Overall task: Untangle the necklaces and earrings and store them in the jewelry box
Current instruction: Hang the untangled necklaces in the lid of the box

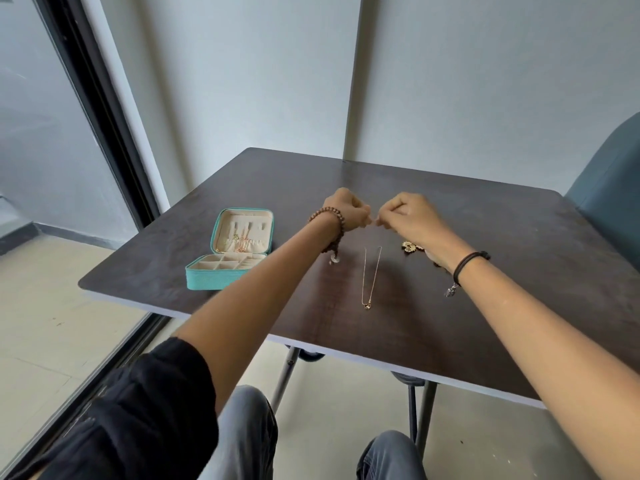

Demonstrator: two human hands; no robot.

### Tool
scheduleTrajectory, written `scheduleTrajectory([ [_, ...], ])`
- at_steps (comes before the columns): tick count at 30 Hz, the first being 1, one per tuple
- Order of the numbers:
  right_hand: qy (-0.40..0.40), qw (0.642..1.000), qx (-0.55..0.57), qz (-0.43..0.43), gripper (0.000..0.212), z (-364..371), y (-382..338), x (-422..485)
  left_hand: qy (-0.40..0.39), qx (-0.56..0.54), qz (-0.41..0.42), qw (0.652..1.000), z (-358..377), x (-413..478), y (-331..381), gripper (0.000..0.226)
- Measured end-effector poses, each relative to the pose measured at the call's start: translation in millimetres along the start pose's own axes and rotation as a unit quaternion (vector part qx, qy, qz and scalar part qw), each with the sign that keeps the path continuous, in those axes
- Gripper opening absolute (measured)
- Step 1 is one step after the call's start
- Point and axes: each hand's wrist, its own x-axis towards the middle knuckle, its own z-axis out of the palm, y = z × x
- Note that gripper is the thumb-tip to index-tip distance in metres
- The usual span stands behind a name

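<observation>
Left hand, right hand pinch one necklace — one box.

Left hand, right hand at 12 o'clock, each pinching necklace end; pendant toward 6. Open jewelry box at 9; earrings at 3.

the necklace hanging below the fingers is thin pale gold with a darker pendant. left of the fingers, the jewelry box is teal outside and cream inside. right of them, the earrings are gold. the bench is dark brown, faintly grained, pale-edged. behind the fingers sit a brown bead bracelet and a black cord.
</observation>
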Motion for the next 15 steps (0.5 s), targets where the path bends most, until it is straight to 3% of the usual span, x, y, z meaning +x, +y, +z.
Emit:
scheduleTrajectory([
  [5, -0.062, 0.975, 0.208, 0.042, 0.005, -13, -15, -21, -0.041, -0.153, -0.028, 0.987, -25, -28, 7, 0.009],
  [12, -0.079, 0.937, 0.332, 0.077, 0.005, -23, -26, -38, -0.034, -0.281, -0.060, 0.957, -51, -61, 17, 0.018],
  [15, -0.080, 0.935, 0.336, 0.080, 0.004, -26, -28, -45, -0.029, -0.299, -0.067, 0.952, -62, -70, 18, 0.017],
])
